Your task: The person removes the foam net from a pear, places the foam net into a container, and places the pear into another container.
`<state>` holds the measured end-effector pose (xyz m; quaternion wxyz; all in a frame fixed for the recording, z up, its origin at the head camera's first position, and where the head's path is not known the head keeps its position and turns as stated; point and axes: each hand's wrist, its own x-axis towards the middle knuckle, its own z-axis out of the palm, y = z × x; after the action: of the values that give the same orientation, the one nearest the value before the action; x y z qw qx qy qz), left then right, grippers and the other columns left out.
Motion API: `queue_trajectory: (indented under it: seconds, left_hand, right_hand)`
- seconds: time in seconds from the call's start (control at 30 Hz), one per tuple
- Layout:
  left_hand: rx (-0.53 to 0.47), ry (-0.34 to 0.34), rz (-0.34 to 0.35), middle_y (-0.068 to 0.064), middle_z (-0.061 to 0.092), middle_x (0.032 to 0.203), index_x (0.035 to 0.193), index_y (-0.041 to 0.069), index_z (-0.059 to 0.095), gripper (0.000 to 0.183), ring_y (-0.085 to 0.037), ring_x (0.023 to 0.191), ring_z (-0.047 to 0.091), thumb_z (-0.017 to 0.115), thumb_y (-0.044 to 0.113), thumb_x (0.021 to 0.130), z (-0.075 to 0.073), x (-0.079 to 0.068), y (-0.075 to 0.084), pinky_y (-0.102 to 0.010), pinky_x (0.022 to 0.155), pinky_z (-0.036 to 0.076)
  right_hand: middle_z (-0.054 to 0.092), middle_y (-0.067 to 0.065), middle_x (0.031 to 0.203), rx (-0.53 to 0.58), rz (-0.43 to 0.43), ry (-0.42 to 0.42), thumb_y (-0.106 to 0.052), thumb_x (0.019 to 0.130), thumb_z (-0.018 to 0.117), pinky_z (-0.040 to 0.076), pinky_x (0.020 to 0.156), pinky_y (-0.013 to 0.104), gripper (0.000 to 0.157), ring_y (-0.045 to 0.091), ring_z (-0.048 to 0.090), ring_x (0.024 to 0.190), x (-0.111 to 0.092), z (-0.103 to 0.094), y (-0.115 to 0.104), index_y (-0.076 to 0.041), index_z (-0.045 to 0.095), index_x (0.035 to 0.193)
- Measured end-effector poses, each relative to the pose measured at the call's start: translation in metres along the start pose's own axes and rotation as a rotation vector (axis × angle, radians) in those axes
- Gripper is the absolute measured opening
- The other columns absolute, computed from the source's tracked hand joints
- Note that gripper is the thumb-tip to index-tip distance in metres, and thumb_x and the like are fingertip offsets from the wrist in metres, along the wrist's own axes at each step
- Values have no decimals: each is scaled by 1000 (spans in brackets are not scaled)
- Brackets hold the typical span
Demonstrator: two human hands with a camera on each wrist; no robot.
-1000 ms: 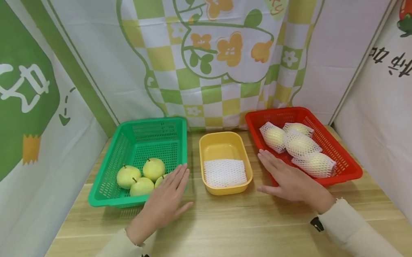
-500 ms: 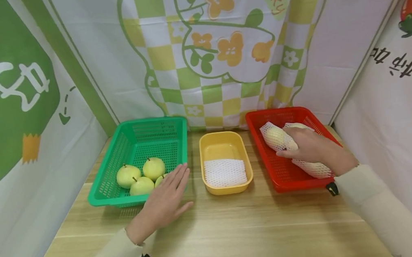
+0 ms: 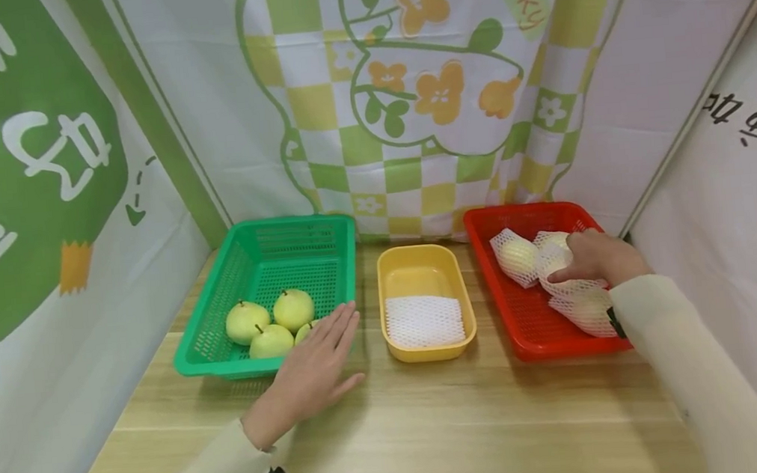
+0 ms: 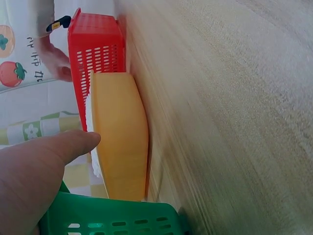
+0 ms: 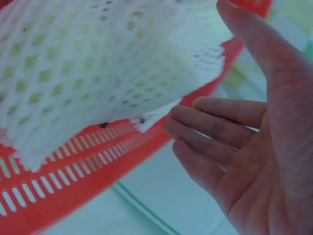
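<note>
My right hand point(image 3: 599, 256) reaches over the far right of the red basket point(image 3: 517, 322), beside several pale fruits in white foam nets point(image 3: 515, 256). In the right wrist view its fingers point(image 5: 215, 127) are spread, with the thumb close to a netted fruit point(image 5: 98, 68); no grip shows. My left hand point(image 3: 312, 366) lies with straight fingers over the near right corner of the green basket point(image 3: 241, 366). Several round yellow-green fruits with stems point(image 3: 247, 321) sit in that basket, one partly hidden by the hand.
Between the baskets stands a yellow tray point(image 3: 415, 267) holding white foam nets point(image 3: 424, 321). All stand on a wooden table point(image 3: 436, 427). Printed curtains point(image 3: 440, 171) hang behind and at both sides.
My right hand has gone from the red basket's left side, over the netted fruits, to its far right. The left hand keeps its place. The head view has shifted slightly.
</note>
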<state>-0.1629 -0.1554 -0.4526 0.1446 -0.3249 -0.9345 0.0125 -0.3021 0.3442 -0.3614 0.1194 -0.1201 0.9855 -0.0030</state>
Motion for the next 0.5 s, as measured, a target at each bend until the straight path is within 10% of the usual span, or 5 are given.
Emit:
queue_trajectory:
  seconds: [0.5]
  left_hand:
    - [10,-41,-7,-21,26,173,163,-4,31,94,-36,161,31,69,52,99,-2,0,-1,-49,129,35]
  right_hand:
    - [53,5,80,6,31,-139,-49,86,82,48,70,36,53,24,53,80,20,17,-3,-2,60,97]
